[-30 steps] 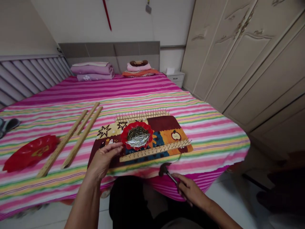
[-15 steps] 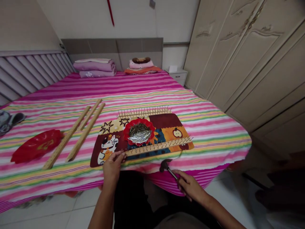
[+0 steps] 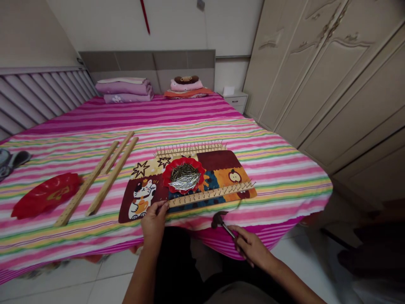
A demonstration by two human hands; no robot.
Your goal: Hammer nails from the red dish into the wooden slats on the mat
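A wooden strip with a row of nails standing in it [image 3: 209, 195] lies along the near side of a patterned mat [image 3: 218, 161]. My left hand [image 3: 154, 221] pinches its left end between thumb and fingers. My right hand [image 3: 251, 245] is closed round the handle of a claw hammer [image 3: 226, 227], whose head hangs over the bed's near edge, apart from the strip. Behind the strip, a red scalloped dish [image 3: 166, 179] on the mat holds a heap of nails [image 3: 185, 175]. Another strip bristling with nails [image 3: 194, 149] lies at the mat's far edge.
Three wooden strips lie to the left, the nearest-left one dotted with holes [image 3: 85, 185], beside a red oval tray [image 3: 44, 196]. A dark grey object [image 3: 14, 162] rests at far left. Folded bedding [image 3: 125, 89] is stacked by the headboard; wardrobes [image 3: 316, 84] line the right.
My left hand has shifted slightly right along the strip's end. The right hand and hammer have hardly moved. The whole view has drifted a little.
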